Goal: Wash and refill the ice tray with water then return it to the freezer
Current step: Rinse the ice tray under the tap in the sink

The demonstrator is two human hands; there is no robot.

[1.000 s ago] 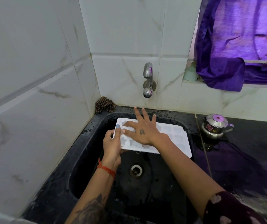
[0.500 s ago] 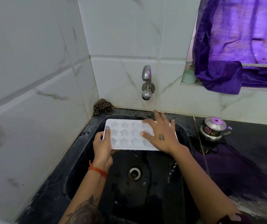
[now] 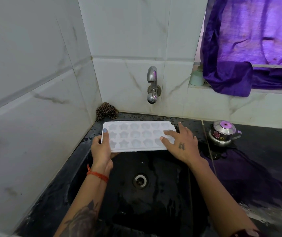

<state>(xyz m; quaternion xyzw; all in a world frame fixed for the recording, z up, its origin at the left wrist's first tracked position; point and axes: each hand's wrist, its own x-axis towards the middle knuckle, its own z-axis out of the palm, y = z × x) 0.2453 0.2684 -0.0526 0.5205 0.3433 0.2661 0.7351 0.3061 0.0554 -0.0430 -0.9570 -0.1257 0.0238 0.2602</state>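
Left hand: my left hand grips the left short end of the ice tray, thumb laid on top of the rim, fingers curled underneath.
Right hand: my right hand lies spread and flat on the tray's right end, fingers extended over the last cells, holding nothing closed in its grasp.
Ice tray: I see it held level, white, cells facing up, moulded in star-like shapes; it sits above the back part of the sink, below the tap and a little left of it.
Tap: the metal tap juts from the tiled wall; I see no stream falling from it.
Sink: black basin, wet, with its drain in front of the tray.
Corner: a checked cloth is bunched where the walls meet, just behind the tray's left corner.
Counter: a small steel pot with a lid stands to the right, apart from my hand.
Sill: a purple curtain drapes over it, a pale cup beside it.
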